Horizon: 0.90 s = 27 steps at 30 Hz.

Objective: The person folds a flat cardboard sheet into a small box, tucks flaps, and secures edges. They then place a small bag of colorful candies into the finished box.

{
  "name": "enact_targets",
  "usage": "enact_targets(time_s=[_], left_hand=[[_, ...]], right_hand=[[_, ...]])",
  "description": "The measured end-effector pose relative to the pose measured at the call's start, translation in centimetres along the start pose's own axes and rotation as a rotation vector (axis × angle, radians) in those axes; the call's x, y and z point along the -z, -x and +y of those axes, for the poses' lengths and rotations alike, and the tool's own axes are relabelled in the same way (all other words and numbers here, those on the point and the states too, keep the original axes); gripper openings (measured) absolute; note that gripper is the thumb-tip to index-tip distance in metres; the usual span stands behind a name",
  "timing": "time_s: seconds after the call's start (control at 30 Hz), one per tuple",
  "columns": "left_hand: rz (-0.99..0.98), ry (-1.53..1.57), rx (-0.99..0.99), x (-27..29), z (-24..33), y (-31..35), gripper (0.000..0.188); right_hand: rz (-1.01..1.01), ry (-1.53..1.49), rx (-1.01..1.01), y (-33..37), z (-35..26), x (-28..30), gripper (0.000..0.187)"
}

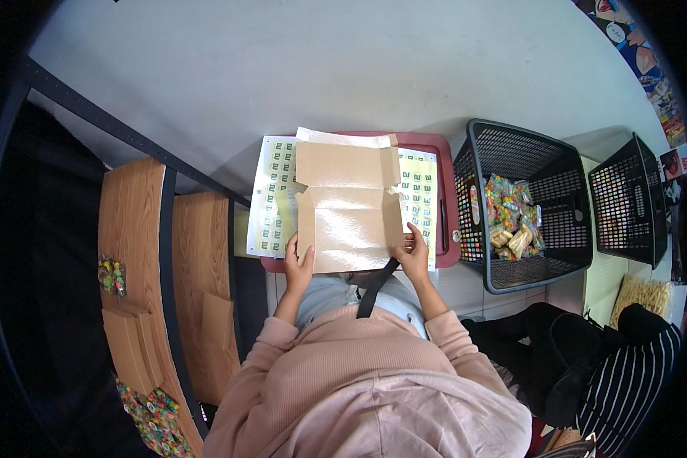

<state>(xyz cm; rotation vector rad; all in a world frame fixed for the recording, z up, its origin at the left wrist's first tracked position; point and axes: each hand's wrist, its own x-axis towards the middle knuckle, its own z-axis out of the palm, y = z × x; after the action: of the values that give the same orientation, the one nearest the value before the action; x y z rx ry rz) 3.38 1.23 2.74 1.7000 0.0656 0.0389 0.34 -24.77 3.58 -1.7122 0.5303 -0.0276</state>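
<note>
Head view: we're holding a flat, unfolded brown cardboard box blank (349,210) over our lap. Left hand (298,267) grips its lower left edge, fingers closed on the card. Right hand (414,254) is clamped on the lower right edge, thumb on top.

The blank lies over a red tray (444,200) and covers most of it. Under the blank sit sheets of yellow-green stickers (271,200), sticking out on the left and the right; their middle is hidden by the card. A dark pen-like stick (443,226) lies on the tray's right side.

Just right of the tray: black mesh basket (540,168) with small bags of coloured sweets (513,221) at the bottom. Second black mesh basket (632,200) further right, contents can't be made out. Bag of pale sticks (641,296) below it.

Left: wooden shelves (133,252) with flat cardboard pieces (130,347) and bags of coloured sweets (146,412). A black strap (374,288) hangs across our lap. Another person in a striped sleeve (641,374) sits at lower right, well apart from our hands.
</note>
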Motion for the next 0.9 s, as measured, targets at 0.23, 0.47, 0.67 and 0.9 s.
enact_targets(time_s=[0.23,0.47,0.67,0.9], left_hand=[[-0.19,0.05,-0.003,0.2,1.4,-0.6,0.071],[-0.279,-0.101,0.009,0.8,-1.9,-0.6,0.07],[-0.337,-0.143,0.067,0.1,0.9,-1.7,0.065],[-0.214,0.165,0.225,-1.1,-1.0,-1.7,0.062]], right_hand=[[0.108,-0.081,0.21,-1.5,-0.4,-0.3,0.046],[-0.052,0.156,0.241,-0.9,0.0,-0.8,0.057],[-0.195,0.088,0.261,-0.9,-0.4,-0.8,0.074],[0.11,-0.557,-0.174,-2.0,1.2,-1.7,0.078]])
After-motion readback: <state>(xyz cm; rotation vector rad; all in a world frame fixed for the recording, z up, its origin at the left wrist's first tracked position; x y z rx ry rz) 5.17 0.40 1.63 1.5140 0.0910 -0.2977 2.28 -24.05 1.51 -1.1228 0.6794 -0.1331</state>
